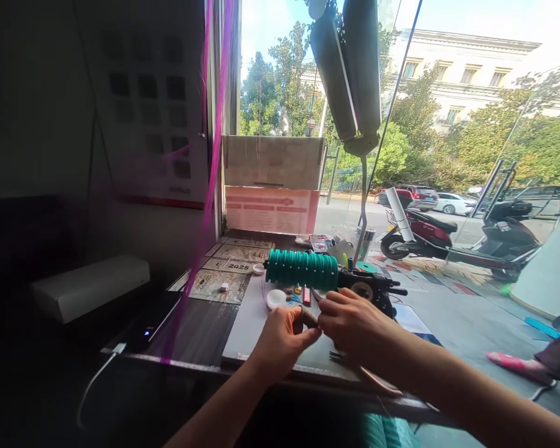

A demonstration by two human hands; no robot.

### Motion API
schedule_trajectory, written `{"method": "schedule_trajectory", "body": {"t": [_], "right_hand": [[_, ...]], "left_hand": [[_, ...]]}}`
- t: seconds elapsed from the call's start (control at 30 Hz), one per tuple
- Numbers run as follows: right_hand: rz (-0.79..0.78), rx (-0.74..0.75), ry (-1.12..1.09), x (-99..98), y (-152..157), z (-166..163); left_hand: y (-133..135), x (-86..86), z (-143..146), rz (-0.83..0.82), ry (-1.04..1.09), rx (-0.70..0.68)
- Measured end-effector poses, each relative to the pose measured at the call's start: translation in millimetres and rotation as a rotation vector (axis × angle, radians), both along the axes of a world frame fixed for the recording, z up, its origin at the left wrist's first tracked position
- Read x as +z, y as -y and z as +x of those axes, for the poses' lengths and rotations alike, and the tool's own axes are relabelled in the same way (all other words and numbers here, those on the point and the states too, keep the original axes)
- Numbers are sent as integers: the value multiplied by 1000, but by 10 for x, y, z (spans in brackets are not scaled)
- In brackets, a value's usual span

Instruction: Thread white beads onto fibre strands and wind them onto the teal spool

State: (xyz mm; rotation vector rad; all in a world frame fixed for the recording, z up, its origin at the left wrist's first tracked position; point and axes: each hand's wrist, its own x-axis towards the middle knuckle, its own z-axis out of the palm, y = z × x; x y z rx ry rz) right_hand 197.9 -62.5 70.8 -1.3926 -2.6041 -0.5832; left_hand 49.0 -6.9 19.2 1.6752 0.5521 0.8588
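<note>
Fine pinching at centre frame: left hand (282, 341) and right hand (352, 323) closed on a small brown piece (309, 318). Teal roller (301, 269) just above. Next: steady, delicate fingertip work.

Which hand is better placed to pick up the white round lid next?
Left, probably. The left hand lies just below the white round lid; the right hand sits farther right, by the black device.

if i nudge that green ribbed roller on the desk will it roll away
Probably not far. The green roller is round and lies on its side, but its right end seems joined to a black geared mechanism, which should hold it. The ridges likely give good grip.
</note>
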Motion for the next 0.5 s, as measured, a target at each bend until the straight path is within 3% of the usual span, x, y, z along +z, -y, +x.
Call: {"method": "schedule_trajectory", "body": {"t": [0.23, 0.37, 0.5], "right_hand": [[53, -206, -733, 214, -380, 483], [25, -135, -860, 44, -603, 519], [53, -83, -915, -79, -635, 531]], "left_hand": [[-42, 42, 585, -185, 490, 276], [-119, 24, 891, -169, 580, 387], [-126, -12, 1003, -114, 550, 486]]}}
